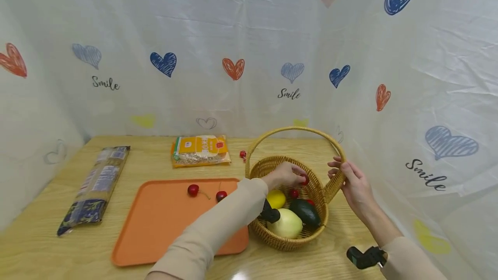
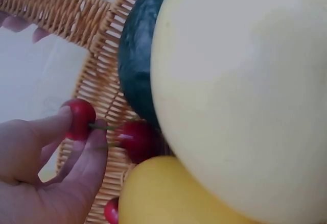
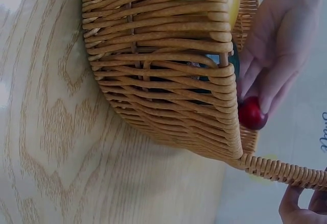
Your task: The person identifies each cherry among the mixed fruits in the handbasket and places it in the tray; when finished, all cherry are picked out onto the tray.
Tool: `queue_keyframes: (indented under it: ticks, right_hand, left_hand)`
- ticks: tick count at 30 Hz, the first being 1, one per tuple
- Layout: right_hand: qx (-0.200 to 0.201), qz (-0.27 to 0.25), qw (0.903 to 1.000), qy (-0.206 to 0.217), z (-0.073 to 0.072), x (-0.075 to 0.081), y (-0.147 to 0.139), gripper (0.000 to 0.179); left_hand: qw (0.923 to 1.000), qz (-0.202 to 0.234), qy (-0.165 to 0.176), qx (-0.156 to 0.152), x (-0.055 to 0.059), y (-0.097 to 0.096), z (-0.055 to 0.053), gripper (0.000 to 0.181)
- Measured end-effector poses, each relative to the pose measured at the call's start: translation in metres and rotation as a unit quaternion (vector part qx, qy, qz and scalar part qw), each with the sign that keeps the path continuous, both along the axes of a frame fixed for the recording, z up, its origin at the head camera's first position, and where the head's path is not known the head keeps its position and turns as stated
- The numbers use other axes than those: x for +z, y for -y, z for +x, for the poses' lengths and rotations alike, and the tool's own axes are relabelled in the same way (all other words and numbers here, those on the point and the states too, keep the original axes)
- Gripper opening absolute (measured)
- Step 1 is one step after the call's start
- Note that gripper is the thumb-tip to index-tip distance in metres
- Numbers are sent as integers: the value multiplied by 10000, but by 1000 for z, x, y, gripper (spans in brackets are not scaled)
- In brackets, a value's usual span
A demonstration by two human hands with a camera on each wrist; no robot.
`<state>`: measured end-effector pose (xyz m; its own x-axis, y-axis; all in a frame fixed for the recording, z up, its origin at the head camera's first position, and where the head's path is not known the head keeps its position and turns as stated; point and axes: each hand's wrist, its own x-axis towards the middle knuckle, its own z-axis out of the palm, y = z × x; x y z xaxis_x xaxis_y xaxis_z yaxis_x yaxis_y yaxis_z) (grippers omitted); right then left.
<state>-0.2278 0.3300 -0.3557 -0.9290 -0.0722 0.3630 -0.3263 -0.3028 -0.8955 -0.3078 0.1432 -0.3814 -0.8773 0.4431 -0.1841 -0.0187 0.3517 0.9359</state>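
Inside the wicker basket [image 1: 272, 242], my left hand [image 1: 286, 174] pinches a red cherry [image 2: 80, 119] between thumb and fingers. My right hand [image 1: 355, 185] grips the right side of the basket's arched handle [image 1: 337, 182]. Lying in the basket are a pale round fruit or vegetable [image 1: 285, 224], a dark green avocado-like fruit [image 1: 305, 212] and a yellow fruit [image 1: 276, 199], perhaps a lemon. More cherries [image 1: 294, 193] sit among them. In the left wrist view, another cherry [image 2: 139, 141] lies close beside my fingertips.
An orange tray [image 1: 144, 224] stands left of the basket, bearing a cherry [image 1: 193, 190] and another cherry [image 1: 221, 195] near my left sleeve. Behind it lies an orange-yellow food bag [image 1: 200, 150]. A long dark-ended package [image 1: 95, 187] is at far left; a small red item [image 1: 243, 154] lies behind.
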Motion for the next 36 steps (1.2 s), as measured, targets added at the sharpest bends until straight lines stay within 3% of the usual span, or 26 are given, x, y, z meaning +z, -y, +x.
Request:
queue_keyframes:
  ticks: [8,13,19,29,36]
  right_hand:
    - [132,50,9999,-49,1,1,-2,28]
    - [283,-23,9995,-146,0,2,-3,29]
    - [510,-245,9983,-168,1,2,-4,30]
    - [523,-190,9984,-129,-1,2,-5,29]
    - [612,-225,9977,-172,0,0,-5,31]
  left_hand:
    - [9979,639,-93,13,13,24,3,21]
    - [9969,635,-304,-344,20,44,16,22]
    - [9947,494,-580,-694,22,65,32,24]
    - [9896,917,-716,-844,29,96,51,27]
    - [9878,1288,-506,-713,33,123,62,28]
